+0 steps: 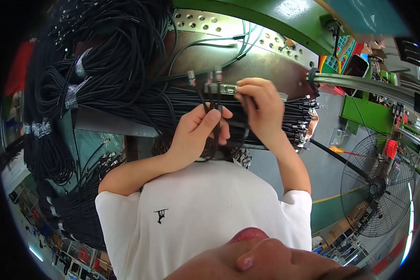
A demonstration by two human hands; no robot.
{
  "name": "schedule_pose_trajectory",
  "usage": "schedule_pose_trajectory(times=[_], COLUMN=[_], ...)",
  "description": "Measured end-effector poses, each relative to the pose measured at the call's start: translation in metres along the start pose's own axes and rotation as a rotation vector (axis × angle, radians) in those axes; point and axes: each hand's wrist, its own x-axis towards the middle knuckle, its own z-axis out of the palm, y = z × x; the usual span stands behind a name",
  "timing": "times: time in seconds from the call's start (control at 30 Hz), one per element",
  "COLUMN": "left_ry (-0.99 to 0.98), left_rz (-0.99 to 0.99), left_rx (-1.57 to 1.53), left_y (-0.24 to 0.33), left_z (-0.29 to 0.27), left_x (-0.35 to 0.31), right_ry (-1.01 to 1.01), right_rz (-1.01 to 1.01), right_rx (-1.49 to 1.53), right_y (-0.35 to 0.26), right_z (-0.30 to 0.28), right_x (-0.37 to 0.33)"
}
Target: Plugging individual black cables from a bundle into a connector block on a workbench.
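My left hand [197, 127] is closed round a few black cables, thumb pressed over them. Their silver connectors [218, 74] stick up above the fingers, with small red marks near the metal ends. To its right, my right hand [266, 108] is bent, its fingertips drawn together at a narrow metal fixture [227, 89] on the bench. Motion smears those fingers, and something dark shows beneath them that I cannot make out. Under both hands lies a thick bundle of black cables [289, 117], its connector ends pointing right.
Coiled black cables [121, 56] are heaped at the left, some tied with clear wrap. A green machine frame [266, 18] crosses the far side above a perforated metal plate [198, 22]. A large caged fan [377, 186] stands at the right; a metal rail [364, 80] runs above it.
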Motion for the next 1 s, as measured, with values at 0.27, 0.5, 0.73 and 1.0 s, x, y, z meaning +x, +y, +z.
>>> schedule_pose_trajectory(times=[0.27, 0.5, 0.73, 1.0], left_ry=[-0.122, -0.274, -0.261, -0.379], left_rz=[-0.251, -0.363, -0.366, -0.478], left_rx=[-0.228, -0.159, -0.135, -0.114], left_y=[0.004, 0.018, 0.019, 0.027], left_z=[-0.003, 0.005, -0.002, 0.013], left_x=[-0.002, -0.002, 0.007, 0.013], right_ry=[-0.113, 0.002, -0.099, -0.052], right_rz=[0.008, -0.136, 0.097, -0.228], right_rx=[-0.082, -0.157, -0.037, -0.325], right_y=[0.002, -0.002, 0.009, 0.005], right_z=[0.009, -0.012, -0.007, -0.025], right_x=[-0.001, 0.005, -0.006, -0.001])
